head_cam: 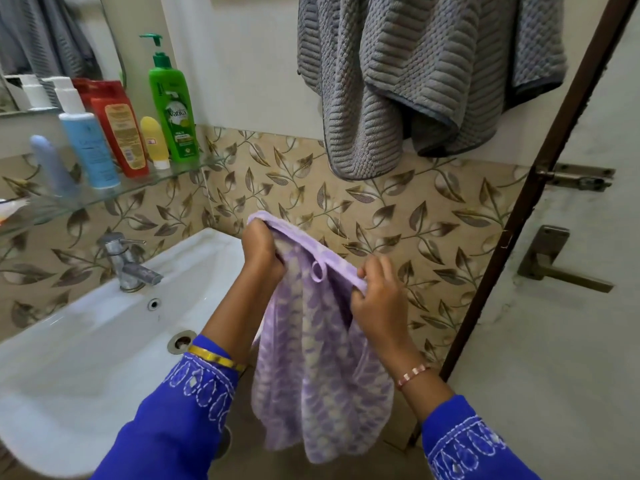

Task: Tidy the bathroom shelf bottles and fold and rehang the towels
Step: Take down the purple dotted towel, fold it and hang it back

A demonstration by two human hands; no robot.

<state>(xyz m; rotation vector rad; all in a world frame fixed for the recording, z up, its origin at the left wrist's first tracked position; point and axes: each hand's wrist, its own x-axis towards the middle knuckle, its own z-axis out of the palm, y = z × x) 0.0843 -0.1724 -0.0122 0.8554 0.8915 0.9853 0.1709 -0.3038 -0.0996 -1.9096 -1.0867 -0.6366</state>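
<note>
A small lilac patterned towel (318,368) hangs between my hands in front of the tiled wall. My left hand (261,252) grips its upper left corner, and my right hand (379,299) pinches the top hem further right; a hanging loop shows between them. A large grey ribbed towel (408,77) hangs bunched on the wall above. On the glass shelf (166,176) at the left stand a green pump bottle (173,102), a small yellow tube (154,142), a red bottle (119,129), a light blue bottle (86,140) and a pale blue bottle (52,168).
A white washbasin (86,341) with a chrome tap (128,263) sits below the shelf at the left. A mirror (52,43) hangs above the shelf. A door (561,306) with a lever handle (554,263) and bolt stands at the right.
</note>
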